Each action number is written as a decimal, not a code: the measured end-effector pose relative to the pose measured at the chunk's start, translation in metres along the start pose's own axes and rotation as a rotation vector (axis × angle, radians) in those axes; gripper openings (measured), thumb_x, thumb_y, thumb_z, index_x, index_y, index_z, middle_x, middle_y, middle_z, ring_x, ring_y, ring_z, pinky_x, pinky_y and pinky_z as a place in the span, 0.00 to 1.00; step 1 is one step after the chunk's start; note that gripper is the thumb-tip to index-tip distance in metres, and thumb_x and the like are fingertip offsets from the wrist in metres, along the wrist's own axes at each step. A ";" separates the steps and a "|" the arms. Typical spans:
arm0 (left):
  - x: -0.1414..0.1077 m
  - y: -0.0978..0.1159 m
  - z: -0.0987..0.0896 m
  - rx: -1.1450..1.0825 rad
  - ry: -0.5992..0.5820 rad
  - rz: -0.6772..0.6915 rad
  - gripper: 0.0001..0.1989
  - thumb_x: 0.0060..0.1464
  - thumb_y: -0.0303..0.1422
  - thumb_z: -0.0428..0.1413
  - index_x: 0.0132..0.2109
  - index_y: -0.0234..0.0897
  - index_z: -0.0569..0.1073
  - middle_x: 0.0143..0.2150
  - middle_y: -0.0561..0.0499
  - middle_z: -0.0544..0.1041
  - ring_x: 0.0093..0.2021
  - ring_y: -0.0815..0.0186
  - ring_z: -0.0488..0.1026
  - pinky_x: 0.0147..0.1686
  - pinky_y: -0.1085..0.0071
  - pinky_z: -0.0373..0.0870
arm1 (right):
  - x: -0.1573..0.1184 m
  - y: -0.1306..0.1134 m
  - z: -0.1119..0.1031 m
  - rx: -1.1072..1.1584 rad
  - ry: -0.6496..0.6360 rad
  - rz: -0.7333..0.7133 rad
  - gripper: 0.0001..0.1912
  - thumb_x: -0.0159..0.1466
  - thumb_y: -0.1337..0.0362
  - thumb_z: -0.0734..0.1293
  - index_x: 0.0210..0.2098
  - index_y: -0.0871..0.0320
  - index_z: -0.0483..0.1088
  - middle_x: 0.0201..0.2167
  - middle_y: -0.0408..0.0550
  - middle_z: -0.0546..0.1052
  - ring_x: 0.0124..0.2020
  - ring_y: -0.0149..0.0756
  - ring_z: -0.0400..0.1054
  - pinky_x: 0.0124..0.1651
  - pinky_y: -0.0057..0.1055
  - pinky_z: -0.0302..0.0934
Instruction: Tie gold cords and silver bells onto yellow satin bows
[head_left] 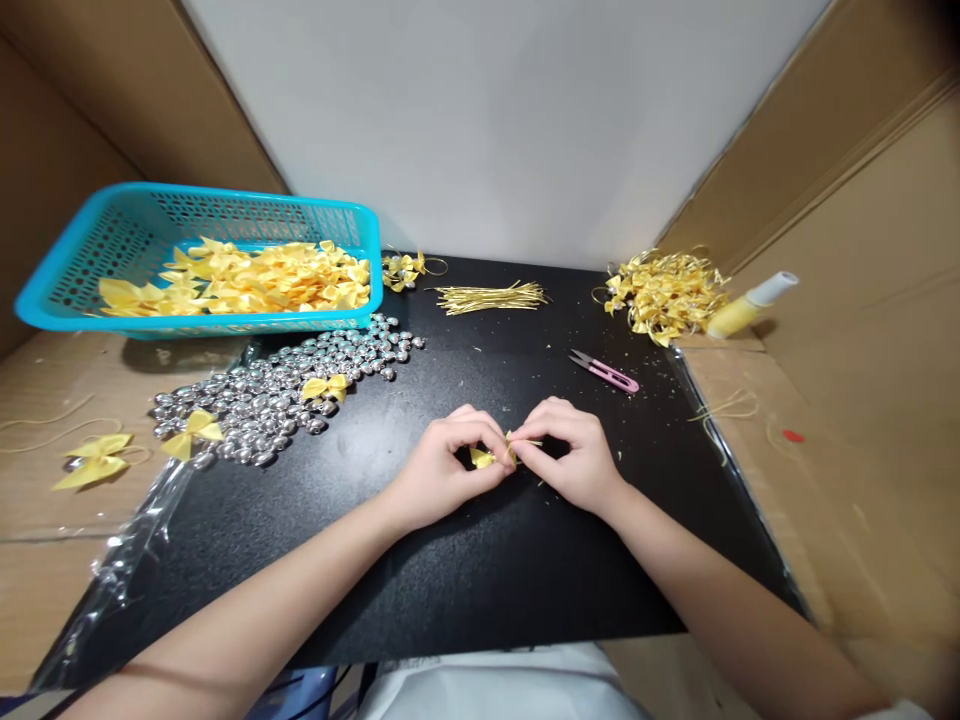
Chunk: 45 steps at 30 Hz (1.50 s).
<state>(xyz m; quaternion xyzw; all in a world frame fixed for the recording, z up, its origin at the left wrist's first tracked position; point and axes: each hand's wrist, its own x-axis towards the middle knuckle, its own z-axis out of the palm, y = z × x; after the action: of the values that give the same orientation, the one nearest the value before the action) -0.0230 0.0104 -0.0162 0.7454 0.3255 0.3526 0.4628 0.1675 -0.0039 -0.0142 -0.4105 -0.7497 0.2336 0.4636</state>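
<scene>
Near the middle of the black tabletop my two hands meet over a small yellow ribbon bow (482, 458). My left hand (454, 455) pinches the bow between thumb and forefinger. From the other side my right hand (574, 450) is closed in a pinch on a thin gold tie (531, 442) that runs out from the bow. The fingertips cover most of the bow's centre. Behind the right hand lies a pair of pink thread snips (606, 372), blades pointing left. A bundle of gold ties (491, 297) rests farther back.
A blue basket (375, 255) of yellow bows stands back left. Silver beads (262, 400) spread before it, with loose bows (193, 434) among them. A pile of finished-looking bows (664, 290) and a yellow thread spool (739, 312) sit back right. Cardboard walls (877, 230) flank the table.
</scene>
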 end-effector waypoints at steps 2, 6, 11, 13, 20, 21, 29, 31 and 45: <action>0.000 -0.003 0.001 -0.079 0.030 -0.037 0.03 0.51 0.28 0.62 0.30 0.36 0.77 0.31 0.51 0.78 0.35 0.66 0.72 0.40 0.68 0.66 | -0.001 0.000 0.002 -0.040 0.015 -0.039 0.05 0.59 0.69 0.69 0.27 0.55 0.75 0.22 0.42 0.76 0.25 0.32 0.70 0.37 0.36 0.61; -0.001 -0.007 0.003 -0.255 0.083 -0.120 0.05 0.49 0.32 0.65 0.35 0.37 0.81 0.32 0.50 0.78 0.33 0.66 0.72 0.36 0.70 0.67 | -0.002 0.000 0.005 -0.163 0.089 -0.132 0.06 0.58 0.71 0.68 0.25 0.56 0.73 0.20 0.40 0.74 0.24 0.31 0.68 0.36 0.35 0.59; 0.000 -0.006 0.002 -0.280 0.152 -0.214 0.07 0.54 0.35 0.62 0.38 0.40 0.84 0.32 0.49 0.78 0.31 0.67 0.72 0.31 0.72 0.67 | -0.002 -0.002 0.007 -0.318 0.134 -0.194 0.09 0.59 0.71 0.69 0.22 0.56 0.71 0.20 0.39 0.74 0.23 0.29 0.66 0.36 0.35 0.56; 0.000 -0.005 0.001 -0.253 0.151 -0.229 0.07 0.53 0.34 0.62 0.39 0.40 0.84 0.32 0.49 0.78 0.31 0.67 0.73 0.30 0.72 0.67 | -0.002 -0.002 0.007 -0.358 0.143 -0.217 0.09 0.59 0.70 0.69 0.23 0.56 0.73 0.20 0.39 0.74 0.23 0.28 0.66 0.37 0.36 0.55; -0.001 -0.001 0.000 0.141 0.215 -0.002 0.06 0.52 0.30 0.62 0.38 0.40 0.83 0.31 0.51 0.80 0.32 0.66 0.74 0.34 0.71 0.68 | -0.001 -0.004 0.006 -0.435 0.136 -0.240 0.09 0.60 0.68 0.68 0.24 0.56 0.74 0.20 0.38 0.75 0.23 0.27 0.66 0.39 0.36 0.54; -0.001 -0.001 0.000 0.206 0.215 0.045 0.06 0.52 0.29 0.62 0.38 0.39 0.83 0.31 0.51 0.81 0.32 0.67 0.74 0.34 0.70 0.68 | -0.002 -0.004 0.007 -0.427 0.129 -0.225 0.09 0.60 0.68 0.68 0.24 0.56 0.73 0.21 0.39 0.76 0.23 0.27 0.66 0.39 0.36 0.54; -0.001 -0.005 -0.002 0.407 0.177 0.233 0.03 0.55 0.28 0.60 0.35 0.37 0.80 0.30 0.53 0.80 0.30 0.68 0.72 0.33 0.72 0.66 | -0.005 -0.005 0.011 -0.268 0.095 -0.069 0.07 0.58 0.68 0.67 0.23 0.55 0.71 0.20 0.38 0.74 0.23 0.28 0.67 0.39 0.36 0.55; -0.001 -0.004 -0.002 0.389 0.175 0.219 0.03 0.55 0.28 0.60 0.34 0.37 0.79 0.31 0.53 0.80 0.32 0.68 0.72 0.35 0.71 0.66 | -0.004 -0.004 0.008 -0.186 0.074 -0.039 0.04 0.58 0.68 0.68 0.27 0.55 0.71 0.22 0.39 0.74 0.25 0.30 0.67 0.40 0.36 0.57; 0.001 -0.002 -0.002 0.139 0.104 -0.056 0.06 0.56 0.34 0.59 0.32 0.39 0.78 0.36 0.51 0.75 0.40 0.63 0.71 0.44 0.65 0.64 | 0.003 0.011 -0.001 0.137 -0.147 0.092 0.06 0.59 0.66 0.72 0.29 0.54 0.70 0.31 0.45 0.76 0.36 0.37 0.70 0.43 0.37 0.63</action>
<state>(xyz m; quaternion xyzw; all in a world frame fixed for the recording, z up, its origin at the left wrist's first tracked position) -0.0246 0.0126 -0.0173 0.7470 0.3934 0.3544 0.4020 0.1717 0.0047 -0.0199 -0.3936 -0.7442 0.3348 0.4233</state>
